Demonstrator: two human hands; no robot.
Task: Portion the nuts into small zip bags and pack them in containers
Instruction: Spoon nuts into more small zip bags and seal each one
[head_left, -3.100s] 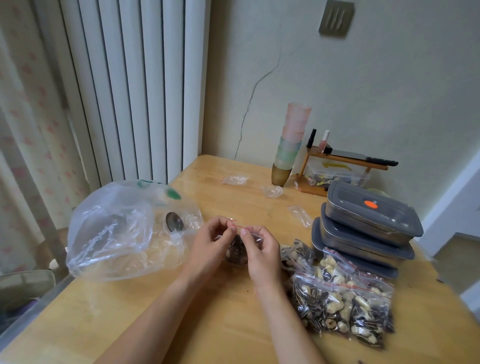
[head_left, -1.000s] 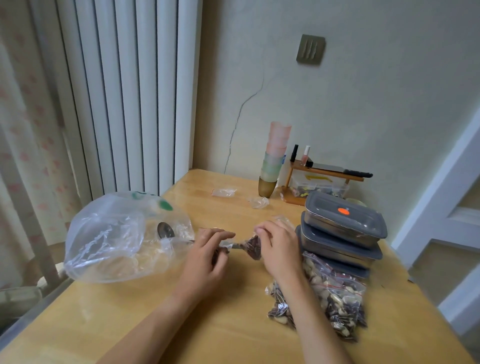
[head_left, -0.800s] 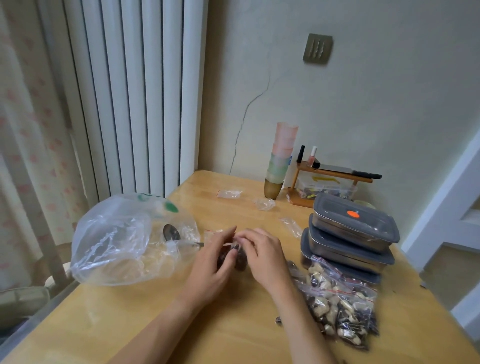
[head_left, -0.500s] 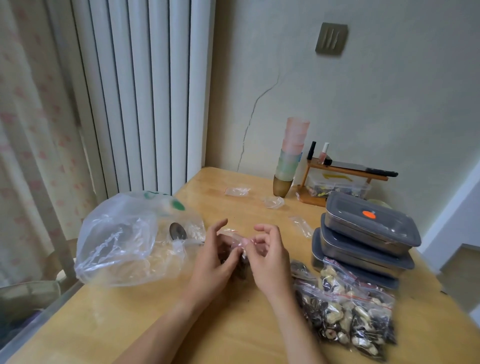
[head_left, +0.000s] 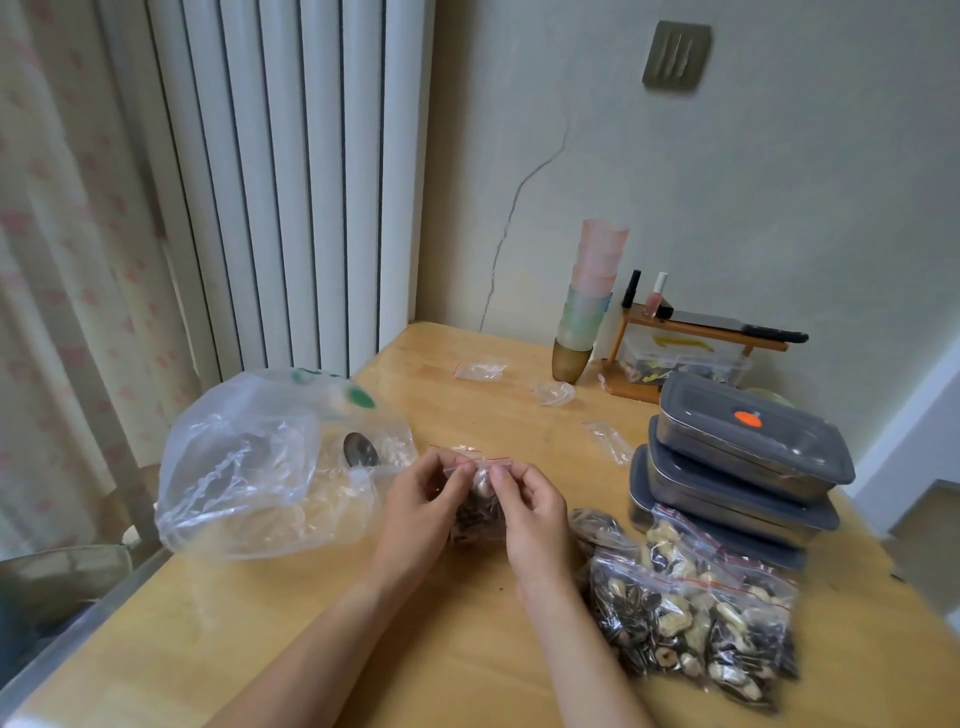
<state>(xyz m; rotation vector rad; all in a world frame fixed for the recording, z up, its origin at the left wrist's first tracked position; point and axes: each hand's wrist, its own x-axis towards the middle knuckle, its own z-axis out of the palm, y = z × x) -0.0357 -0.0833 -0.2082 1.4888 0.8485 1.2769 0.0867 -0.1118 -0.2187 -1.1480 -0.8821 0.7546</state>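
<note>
The one view, from the head camera, looked down on a wooden desk (head_left: 291, 639) set in a room corner. Both hands met at the middle of the desk. The left hand (head_left: 423, 501) and the right hand (head_left: 524, 512) each pinched the red-lined top edge of a small zip bag (head_left: 475, 512), which held dark seeds and a few pale nuts. The bag sat upright between the hands, its base on or just above the desk; the fingers appeared to be pressing its seal closed.

As for progress, several filled zip bags (head_left: 696, 613) lay in a heap to the right of the right hand, so part of the portioning looked done. Sealing the held bag and packing all the bags into containers seemed still to come.

Three grey lidded containers (head_left: 748, 447) stood stacked behind the heap, the top one marked with an orange spot. Their lids were on and their contents could not be seen.

To the left lay a big, crumpled clear bag (head_left: 244, 467) with a metal spoon (head_left: 360, 450) inside it; a few pale nuts appeared to remain at its bottom. Empty small bags (head_left: 480, 370) lay further back on the desk, near a stack of cups (head_left: 589, 296).
</note>
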